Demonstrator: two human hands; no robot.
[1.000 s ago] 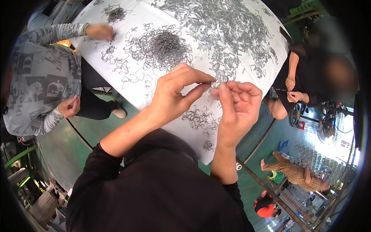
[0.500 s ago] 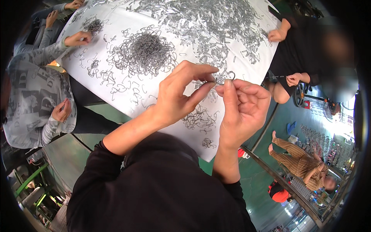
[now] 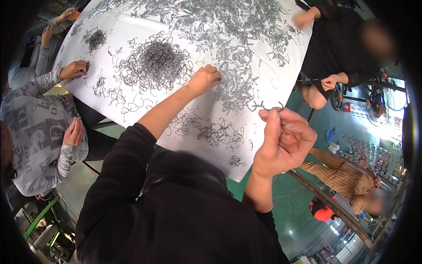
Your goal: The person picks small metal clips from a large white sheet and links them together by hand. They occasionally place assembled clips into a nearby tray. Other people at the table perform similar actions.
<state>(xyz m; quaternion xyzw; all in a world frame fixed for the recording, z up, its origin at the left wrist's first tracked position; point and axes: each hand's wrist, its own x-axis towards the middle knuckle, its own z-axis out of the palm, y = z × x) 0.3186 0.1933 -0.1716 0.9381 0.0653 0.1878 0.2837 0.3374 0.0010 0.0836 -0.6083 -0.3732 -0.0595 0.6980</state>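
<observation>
The right hand [image 3: 285, 141] is raised above the near edge of the white sheet-covered table [image 3: 132, 39], with thumb and forefinger pressed together on a thin grey bent-wire clip [image 3: 263, 106]. The clip is a single length of dull metal wire, roughly horizontal in the view, with 1 hooked curl at each end and a kink near the middle; it projects above the fingertips, and its lower part is hidden behind them. The remaining fingers of this hand are curled into the palm. The left hand [image 3: 203, 80] is stretched forward on the table with its fingers bent down, their tips touching the edge of a scattered layer of short flat silver metal pieces [image 3: 228, 26] that covers the far part of the sheet; whether it grips any piece cannot be told. To the left of that hand lies a dense round heap of tangled grey wire clips [image 3: 154, 59]. A loose cluster of similar clips [image 3: 217, 132] lies between the 2 hands. A second person's hand [image 3: 74, 69] rests on the table's left edge.
</observation>
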